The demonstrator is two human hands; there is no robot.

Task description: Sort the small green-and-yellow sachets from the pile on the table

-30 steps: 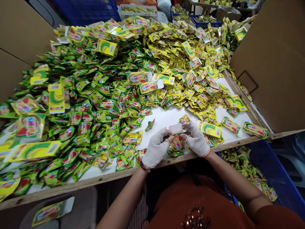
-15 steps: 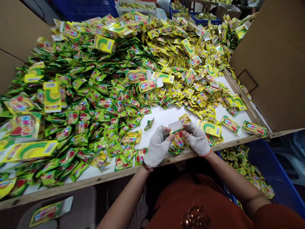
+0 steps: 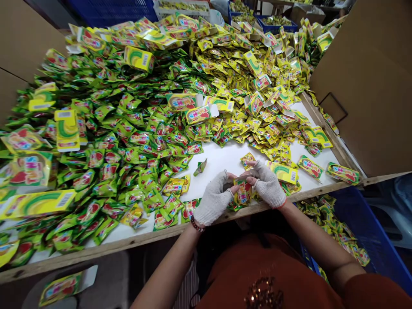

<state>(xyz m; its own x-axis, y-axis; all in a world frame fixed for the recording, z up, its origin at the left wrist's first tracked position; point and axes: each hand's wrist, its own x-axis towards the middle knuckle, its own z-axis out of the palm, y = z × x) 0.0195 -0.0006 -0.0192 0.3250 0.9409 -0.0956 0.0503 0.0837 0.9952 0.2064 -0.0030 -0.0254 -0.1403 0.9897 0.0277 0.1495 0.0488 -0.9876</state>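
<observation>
Fingers of left hand (image 3: 214, 198) and right hand (image 3: 268, 185) clamp the carton (image 3: 242, 192), seemingly by its top.

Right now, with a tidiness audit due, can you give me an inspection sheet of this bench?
Surface: white table with a wooden front edge; only a small patch by the hands is bare.
Job's things: small printed box, held between both hands over the table's front edge.
Clutter: green sachets heaped left, yellow sachets heaped right, loose boxes on top.
Hands: left hand and right hand, in white fingerless gloves, both grip the box.
Cables: nothing seen.
Surroundings: cardboard panels on both sides; blue crate holding sachets, lower right.
</observation>
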